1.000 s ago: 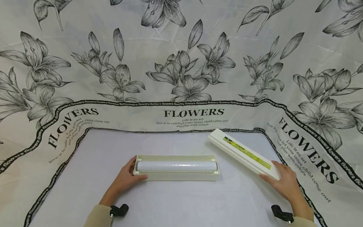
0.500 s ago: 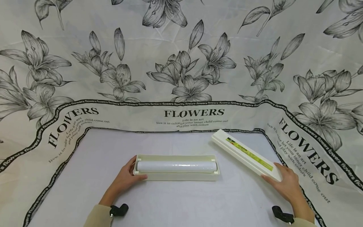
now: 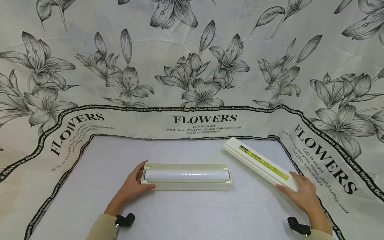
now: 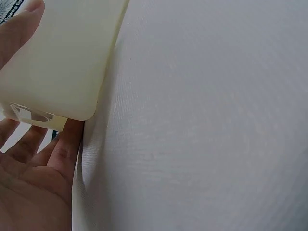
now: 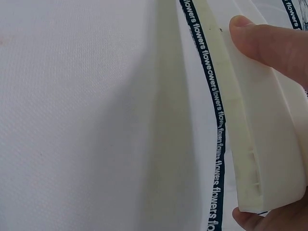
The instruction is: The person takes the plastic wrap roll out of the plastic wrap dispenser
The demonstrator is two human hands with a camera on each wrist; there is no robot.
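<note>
A long cream plastic dispenser box [image 3: 192, 187] lies lidless across the middle of the white table. Inside it sits a shiny white roll of film [image 3: 186, 175]. My left hand [image 3: 133, 186] grips the box's left end, thumb along the front wall and fingers at the end and behind; the left wrist view shows the box wall [image 4: 62, 62] between thumb and fingers. To the right, the box's lid [image 3: 255, 160], with a yellow-green label, slants toward the back. My right hand [image 3: 304, 193] holds its near end between thumb and fingers; in the right wrist view the lid [image 5: 269, 115] casts a shadow.
The white tabletop [image 3: 180, 216] is framed by a flower-print cloth [image 3: 207, 123] with a black lettered border, rising at the back and sides. Black wrist mounts [image 3: 126, 220] sit on both forearms.
The lid in my right hand has shifted slightly to the right, then stayed nearly still. My left hand and the box have hardly moved.
</note>
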